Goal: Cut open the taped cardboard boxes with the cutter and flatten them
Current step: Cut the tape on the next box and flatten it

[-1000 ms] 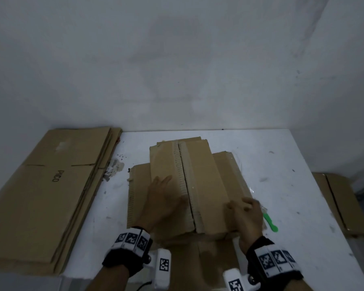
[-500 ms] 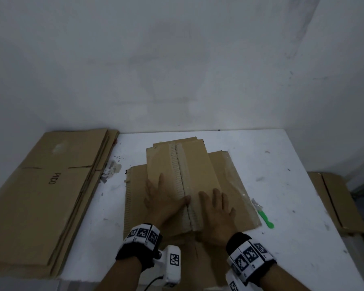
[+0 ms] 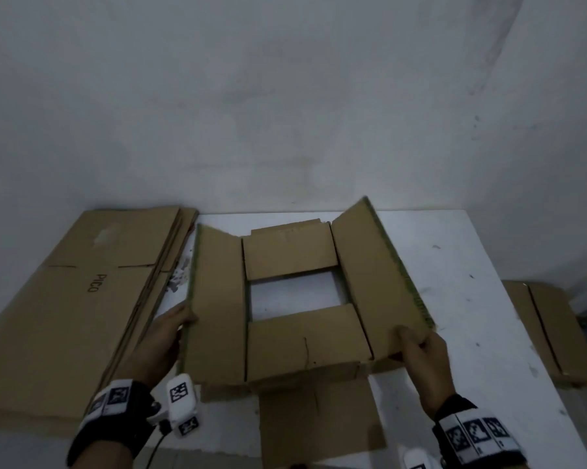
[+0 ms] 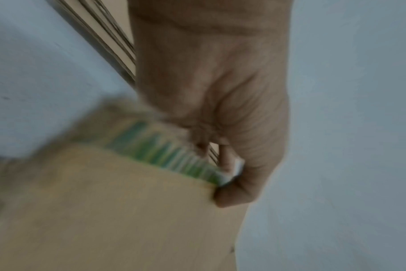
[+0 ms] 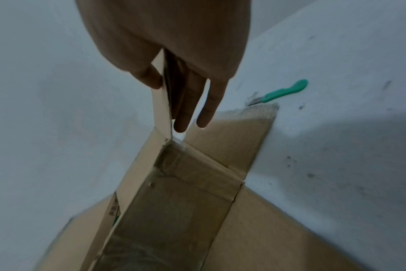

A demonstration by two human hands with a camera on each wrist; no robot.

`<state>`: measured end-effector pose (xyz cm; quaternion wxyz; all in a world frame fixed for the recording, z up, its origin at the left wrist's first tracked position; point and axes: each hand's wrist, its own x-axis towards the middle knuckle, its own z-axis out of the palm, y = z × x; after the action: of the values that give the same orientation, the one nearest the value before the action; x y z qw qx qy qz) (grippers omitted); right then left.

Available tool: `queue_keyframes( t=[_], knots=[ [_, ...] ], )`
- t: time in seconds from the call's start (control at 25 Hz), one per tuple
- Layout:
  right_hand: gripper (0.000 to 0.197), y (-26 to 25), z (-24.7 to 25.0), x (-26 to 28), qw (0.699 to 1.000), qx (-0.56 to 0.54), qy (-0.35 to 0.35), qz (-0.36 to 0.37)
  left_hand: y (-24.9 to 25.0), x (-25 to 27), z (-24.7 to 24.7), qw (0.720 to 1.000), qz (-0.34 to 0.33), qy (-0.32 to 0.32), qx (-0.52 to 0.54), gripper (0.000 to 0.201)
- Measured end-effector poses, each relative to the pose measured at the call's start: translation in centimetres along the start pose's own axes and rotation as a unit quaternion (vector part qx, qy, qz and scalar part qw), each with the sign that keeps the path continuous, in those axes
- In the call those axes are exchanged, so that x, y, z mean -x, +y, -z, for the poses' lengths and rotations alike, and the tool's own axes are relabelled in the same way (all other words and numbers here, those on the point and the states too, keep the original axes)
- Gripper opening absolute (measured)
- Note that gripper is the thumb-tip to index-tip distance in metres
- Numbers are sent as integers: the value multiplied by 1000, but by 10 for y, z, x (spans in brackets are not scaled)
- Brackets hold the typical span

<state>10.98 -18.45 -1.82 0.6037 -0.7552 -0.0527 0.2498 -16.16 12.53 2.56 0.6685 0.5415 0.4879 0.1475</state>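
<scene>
You had the box (image 3: 278, 336) opened out on the white table (image 3: 454, 265), both long flaps spread wide. Your left hand (image 3: 165, 336) gripped the left flap (image 3: 214, 299) at its green-printed edge; your right hand (image 3: 420, 353) pinched the right flap (image 3: 376, 282) — thumb on top, fingers beneath. The cutter (image 5: 280, 93) lay on the table just beyond the box's right side, and flat cardboard (image 3: 65, 299) sat stacked at far left.

Right hand (image 5: 174, 55) pinching a raised flap (image 5: 161, 102) of the box (image 5: 174, 210), thumb one side, fingers (image 5: 206, 110) the other. Beyond the box, a green cutter (image 5: 282, 92) on the table (image 5: 336, 165).
</scene>
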Motion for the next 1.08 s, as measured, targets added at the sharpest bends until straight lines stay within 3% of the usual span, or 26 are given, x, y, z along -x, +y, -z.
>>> queue_keyframes(
  t=[0.08, 0.16, 0.24, 0.32, 0.36, 0.44, 0.52, 0.56, 0.68, 0.76, 0.8, 0.88, 0.96, 1.08],
  knots=[
    [25, 5, 5, -5, 999, -6, 35, -35, -9, 8, 20, 998, 40, 30, -46, 34],
    [54, 3, 5, -8, 996, -38, 54, -61, -17, 9, 23, 994, 45, 44, -95, 47],
    [82, 1, 5, -10, 993, -13, 82, -83, -27, 3, 18, 973, -20, 99, -207, 53],
    [96, -3, 3, -11, 991, 73, 91, -68, -38, -7, 6, 899, -118, 144, -396, 52],
    [98, -7, 0, -13, 986, 136, 85, -43, -39, -10, -6, 853, -126, 145, -485, 54],
    [95, -15, -7, -19, 947, 316, 39, 49, -36, -10, -36, 789, -106, 119, -593, 55],
    [86, -27, -17, -24, 860, 485, -53, 151, -26, -6, -65, 772, -127, 110, -613, 49],
    [78, -34, -24, -26, 833, 513, -94, 185, -20, -4, -76, 774, -170, 115, -599, 42],
    [52, -54, -45, -26, 832, 482, -150, 232, -11, -5, -97, 795, -298, 61, -526, 34],
    [43, -66, -59, -26, 837, 457, -177, 244, -6, -8, -115, 821, -300, -27, -485, 59],
    [40, -72, -64, -28, 836, 452, -191, 247, -6, -8, -126, 824, -263, -74, -496, 75],
    [34, -86, -73, -35, 840, 434, -220, 241, -11, -7, -139, 790, -163, -133, -576, 109],
    [32, -101, -77, -45, 832, 443, -244, 228, -13, -2, -145, 746, -94, -169, -637, 127],
    [29, -120, -79, -62, 798, 491, -267, 226, -1, 11, -143, 726, -123, -149, -659, 122]
  ],
)
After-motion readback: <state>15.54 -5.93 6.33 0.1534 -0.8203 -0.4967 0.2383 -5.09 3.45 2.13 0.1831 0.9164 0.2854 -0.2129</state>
